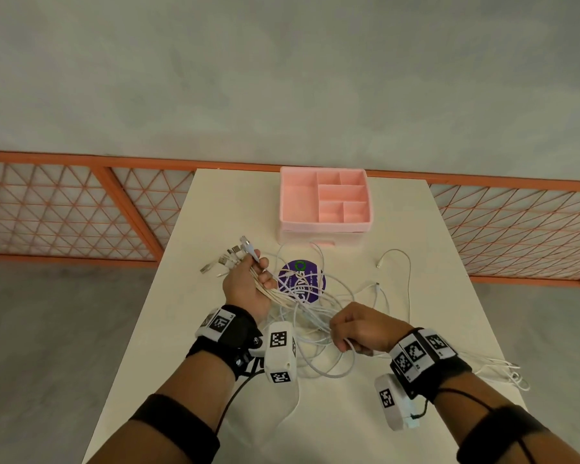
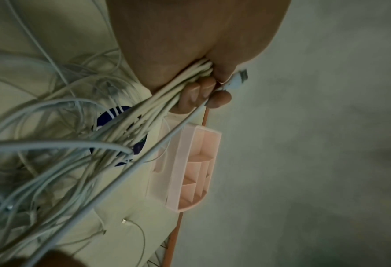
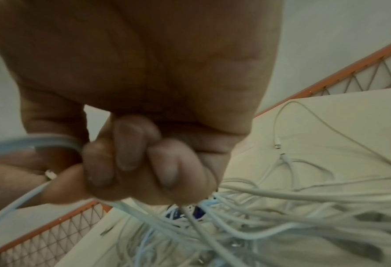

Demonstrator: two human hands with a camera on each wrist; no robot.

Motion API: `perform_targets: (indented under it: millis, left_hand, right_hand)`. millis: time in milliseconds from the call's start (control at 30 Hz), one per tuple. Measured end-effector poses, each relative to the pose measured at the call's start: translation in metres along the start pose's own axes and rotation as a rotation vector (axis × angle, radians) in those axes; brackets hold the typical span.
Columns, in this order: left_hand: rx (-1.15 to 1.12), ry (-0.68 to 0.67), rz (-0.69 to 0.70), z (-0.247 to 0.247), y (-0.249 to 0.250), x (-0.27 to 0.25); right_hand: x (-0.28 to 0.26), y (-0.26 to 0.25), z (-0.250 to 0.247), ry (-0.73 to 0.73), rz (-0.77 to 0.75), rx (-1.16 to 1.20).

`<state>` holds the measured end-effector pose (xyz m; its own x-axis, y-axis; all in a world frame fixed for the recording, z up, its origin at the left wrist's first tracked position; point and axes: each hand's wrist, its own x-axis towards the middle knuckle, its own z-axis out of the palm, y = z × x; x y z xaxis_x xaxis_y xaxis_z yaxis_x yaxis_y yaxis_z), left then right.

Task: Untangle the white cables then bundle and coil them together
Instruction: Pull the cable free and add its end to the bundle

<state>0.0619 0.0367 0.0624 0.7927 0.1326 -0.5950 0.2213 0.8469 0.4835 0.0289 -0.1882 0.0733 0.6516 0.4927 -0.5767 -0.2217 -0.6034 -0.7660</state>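
Observation:
Several white cables (image 1: 310, 313) lie tangled across the middle of the white table (image 1: 215, 209). My left hand (image 1: 252, 283) grips a bunch of them near their plug ends (image 1: 230, 257), which fan out up and to the left. In the left wrist view the fingers (image 2: 201, 94) curl round the cable bunch (image 2: 162, 101), and one white USB plug (image 2: 236, 80) sticks out past them. My right hand (image 1: 355, 329) is fisted round loops of the same cables closer to me; its curled fingers (image 3: 130, 153) close on cable strands (image 3: 144, 213).
A pink compartment organiser (image 1: 325, 204) stands at the far middle of the table. A round purple sticker (image 1: 302, 281) lies under the tangle. Loose cable ends (image 1: 380, 262) trail to the right, and more (image 1: 503, 370) hang at the right edge. An orange mesh fence (image 1: 64, 209) runs behind.

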Motion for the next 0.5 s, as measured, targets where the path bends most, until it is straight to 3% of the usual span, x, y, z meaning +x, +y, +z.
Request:
perform_targets:
  millis: [200, 333, 400, 500]
  left_hand:
    - [0.081, -0.044, 0.050, 0.000, -0.006, -0.001]
    - [0.234, -0.126, 0.100, 0.005, -0.006, -0.008]
    - [0.350, -0.194, 0.104, 0.009, -0.007, -0.015]
    - [0.477, -0.270, 0.089, 0.014, -0.010, -0.022]
  right_hand:
    - [0.000, 0.013, -0.011, -0.012, 0.084, -0.002]
    - [0.001, 0.004, -0.020, -0.018, 0.104, -0.204]
    - [0.003, -0.009, -0.027, 0.108, 0.012, -0.261]
    - [0.011, -0.043, -0.034, 0.421, -0.226, -0.130]
